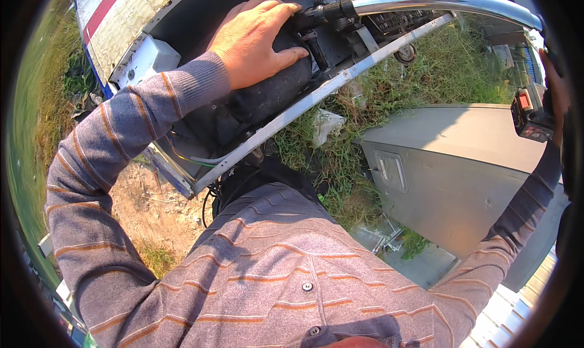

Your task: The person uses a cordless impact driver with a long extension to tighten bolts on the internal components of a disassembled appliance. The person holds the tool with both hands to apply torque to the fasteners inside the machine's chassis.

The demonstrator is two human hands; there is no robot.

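Observation:
My left hand (255,44) lies palm down on a dark rounded cylinder (277,92) inside an open metal housing, its fingers stretched out and thumb apart. Its fingertips are close to the black end of a long shiny chrome tube (444,2). That tube reaches across the top of the view to the right edge and appears bent there. At the right edge, my right hand (555,95) is in shade, wrapped round the dark grip of what looks like a cordless power tool (532,112) with a battery pack. Most of the tool is out of view.
The housing's metal frame rail (328,95) runs diagonally past dark machinery. A white box (146,62) and loose wires (201,160) are at its left. A grey metal cabinet (438,184) lies at the right, beside grass (450,74) and a white scrap (328,127).

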